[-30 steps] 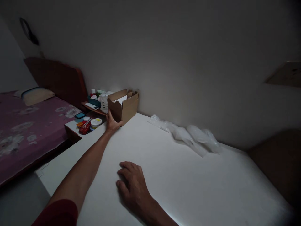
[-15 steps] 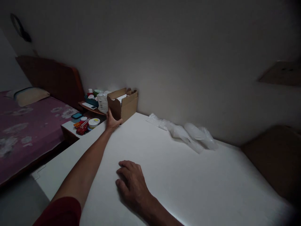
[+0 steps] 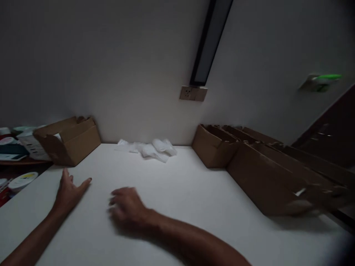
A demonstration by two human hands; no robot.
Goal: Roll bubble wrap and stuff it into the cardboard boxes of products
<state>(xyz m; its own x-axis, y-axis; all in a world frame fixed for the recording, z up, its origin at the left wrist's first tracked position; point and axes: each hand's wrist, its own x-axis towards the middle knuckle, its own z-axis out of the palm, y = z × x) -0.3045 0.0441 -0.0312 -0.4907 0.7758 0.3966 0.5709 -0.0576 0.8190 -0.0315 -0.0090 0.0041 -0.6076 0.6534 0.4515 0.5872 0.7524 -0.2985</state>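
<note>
My left hand (image 3: 68, 190) lies on the white table (image 3: 177, 207) with its fingers spread, empty, a short way in front of an open cardboard box (image 3: 69, 140) at the table's back left corner. My right hand (image 3: 126, 207) hovers over or rests on the table's middle; it is blurred, its fingers curl loosely and nothing shows in it. Crumpled clear plastic bags (image 3: 151, 148) lie against the wall behind both hands.
Several cardboard boxes (image 3: 266, 166) line the table's right side, from the wall toward me. A low shelf at the left holds a round lidded tub (image 3: 23, 180) and small items. A wall socket (image 3: 193, 93) sits under a dark vertical strip.
The view has swung right, bringing the right-hand boxes into sight. My left hand has let go of the cardboard box and pulled back onto the table. My right hand has shifted slightly.
</note>
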